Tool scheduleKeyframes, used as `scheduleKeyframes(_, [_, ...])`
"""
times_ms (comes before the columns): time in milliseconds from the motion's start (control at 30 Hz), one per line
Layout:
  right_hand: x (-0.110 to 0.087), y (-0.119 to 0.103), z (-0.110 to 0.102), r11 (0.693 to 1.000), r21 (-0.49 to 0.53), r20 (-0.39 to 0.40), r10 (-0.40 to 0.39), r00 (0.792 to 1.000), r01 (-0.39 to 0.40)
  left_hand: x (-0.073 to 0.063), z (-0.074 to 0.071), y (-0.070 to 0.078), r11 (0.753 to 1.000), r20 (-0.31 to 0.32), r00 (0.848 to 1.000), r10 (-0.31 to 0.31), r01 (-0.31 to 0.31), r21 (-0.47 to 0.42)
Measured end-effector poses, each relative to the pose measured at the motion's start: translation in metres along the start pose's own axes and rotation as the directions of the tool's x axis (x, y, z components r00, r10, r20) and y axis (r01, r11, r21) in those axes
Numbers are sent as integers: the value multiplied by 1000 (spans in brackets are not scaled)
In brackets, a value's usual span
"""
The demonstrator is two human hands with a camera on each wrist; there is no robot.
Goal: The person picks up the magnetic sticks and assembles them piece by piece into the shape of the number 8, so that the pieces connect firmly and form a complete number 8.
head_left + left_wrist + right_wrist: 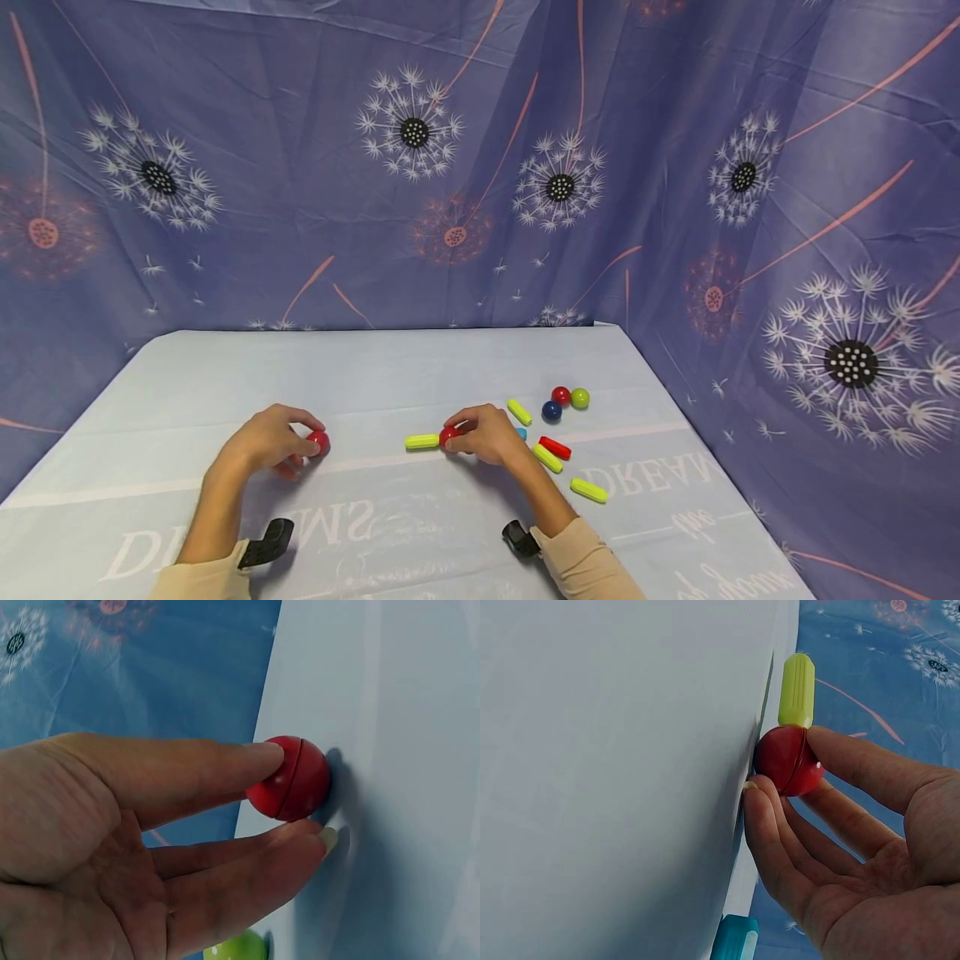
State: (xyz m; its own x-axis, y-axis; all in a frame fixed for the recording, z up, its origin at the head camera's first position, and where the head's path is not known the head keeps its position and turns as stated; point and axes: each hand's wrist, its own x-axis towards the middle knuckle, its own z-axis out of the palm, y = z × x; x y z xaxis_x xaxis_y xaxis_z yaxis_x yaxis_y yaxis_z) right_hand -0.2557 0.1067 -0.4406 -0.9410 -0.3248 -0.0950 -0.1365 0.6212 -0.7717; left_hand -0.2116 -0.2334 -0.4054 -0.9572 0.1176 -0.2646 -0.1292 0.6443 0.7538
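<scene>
On the left of the table, my left hand (273, 437) pinches a red ball (318, 442) between thumb and fingers. A seam runs round that red ball (291, 778) in the left wrist view. A green ball (236, 946) shows below this hand there; the head view hides it. Near the middle, my right hand (486, 433) pinches another red ball (448, 437). One end of a yellow-green ribbed stick (422, 442) touches this second ball, and the stick points left. The right wrist view shows the stick (797, 690) against the red ball (789, 761).
Right of my right hand lie yellow-green sticks (519, 412), a red stick (555, 447) and a partly hidden blue stick (521, 433). Behind them sit a red ball (561, 396), a dark blue ball (551, 411) and a green ball (580, 398). A patterned curtain (480, 167) borders the table.
</scene>
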Motion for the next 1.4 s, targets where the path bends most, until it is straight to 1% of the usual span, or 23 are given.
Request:
scheduleKeyframes(100, [0,0,0,1000,3,1,-4,1000,4,3,8,4,999,-3,999,34,-34,34])
scheduleKeyframes(133, [0,0,0,1000,4,2,-5,1000,5,4,10,6,999,-6,999,34,-34,37])
scheduleKeyframes(300, [0,0,0,1000,-3,0,-4,1000,4,7,21,14,993,3,996,92,-92,69])
scheduleKeyframes(367, [0,0,0,1000,-6,0,-4,1000,4,8,24,17,991,8,994,114,-114,75])
scheduleKeyframes(500, [0,0,0,1000,-6,0,-7,1000,7,12,31,24,988,19,991,135,-136,69])
scheduleKeyframes(733, [-1,-2,-1,1000,7,2,-4,1000,3,17,44,30,989,27,991,134,-136,60])
scheduleKeyframes(933, [-2,-3,-1,1000,10,4,9,1000,-9,21,54,33,986,20,988,153,-154,61])
scheduleKeyframes(1200, [-1,-2,-1,1000,8,7,11,1000,-12,23,63,37,982,2,984,178,-178,59])
scheduleKeyframes(1300, [-1,-2,-1,1000,7,6,10,1000,-10,24,67,39,984,-6,986,168,-167,66])
scheduleKeyframes(1400, [0,-1,-1,1000,5,5,9,1000,-9,25,70,41,987,-16,990,141,-139,75])
